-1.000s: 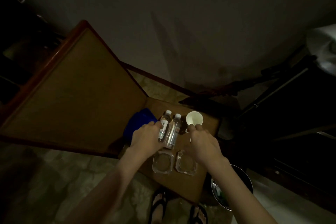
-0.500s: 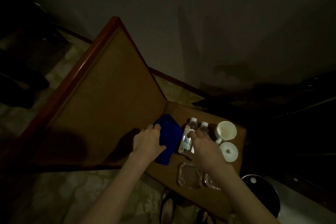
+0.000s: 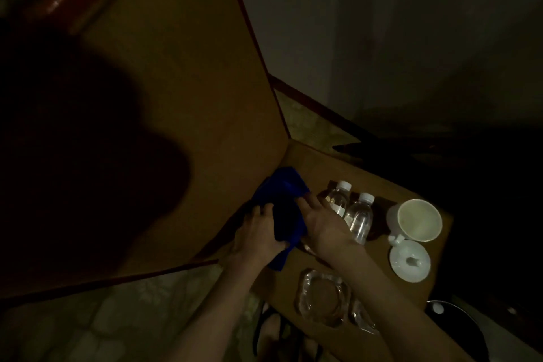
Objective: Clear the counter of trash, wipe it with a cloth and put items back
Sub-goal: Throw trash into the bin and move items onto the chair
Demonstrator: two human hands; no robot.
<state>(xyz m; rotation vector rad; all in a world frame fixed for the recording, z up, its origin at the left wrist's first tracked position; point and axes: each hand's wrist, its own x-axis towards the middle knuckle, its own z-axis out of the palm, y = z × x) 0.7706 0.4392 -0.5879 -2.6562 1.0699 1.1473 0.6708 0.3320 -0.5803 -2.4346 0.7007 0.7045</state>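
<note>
Blue cloth (image 3: pixel 286 206) between both hands

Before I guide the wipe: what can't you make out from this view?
Head view only, dim.
- Second ashtray: mostly under the right forearm.
- Counter under the cloth: hidden by cloth and both hands (left, right).
- Bin: contents too dark.
- Bottle label: too blurred to read.
</note>
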